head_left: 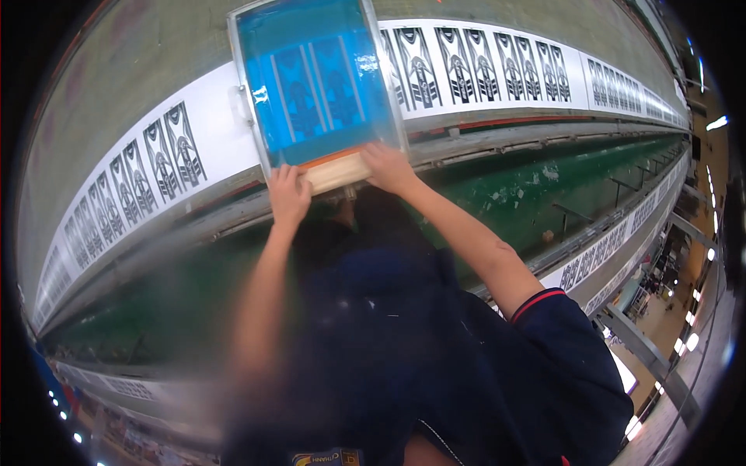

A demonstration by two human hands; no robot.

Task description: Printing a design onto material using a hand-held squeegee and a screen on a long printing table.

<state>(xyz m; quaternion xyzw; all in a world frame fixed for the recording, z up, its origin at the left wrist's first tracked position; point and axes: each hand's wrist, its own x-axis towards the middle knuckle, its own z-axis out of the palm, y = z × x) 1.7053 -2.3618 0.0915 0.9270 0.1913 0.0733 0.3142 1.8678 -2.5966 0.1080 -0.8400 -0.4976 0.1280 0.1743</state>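
Wooden bar [338,172]: lying between the two hands, with its ends under the fingers; resting crosswise at the near end of the blue screen, with an orange strip [334,158] along its far edge.
Left hand [289,194]: clamping its fingers on the bar's left end, back of the hand up; reaching forward on a steep, nearly straight forearm.
Right hand [387,167]: clamping its fingers on the bar's right end; slanting in from the lower right, below a dark sleeve [571,342] with red trim.
Blue screen [311,27]: stretching away beyond the bar inside a pale frame [250,101]; showing paired dark patterns.
Printed strip [221,85]: running out to both sides of the screen, carrying rows of black figures.
Worktop [171,46]: spreading beneath the strip and beyond it.
Hard to make out: blurring heavily over the left forearm; hiding the strip's middle under the screen; obscuring the thumbs' exact hold.
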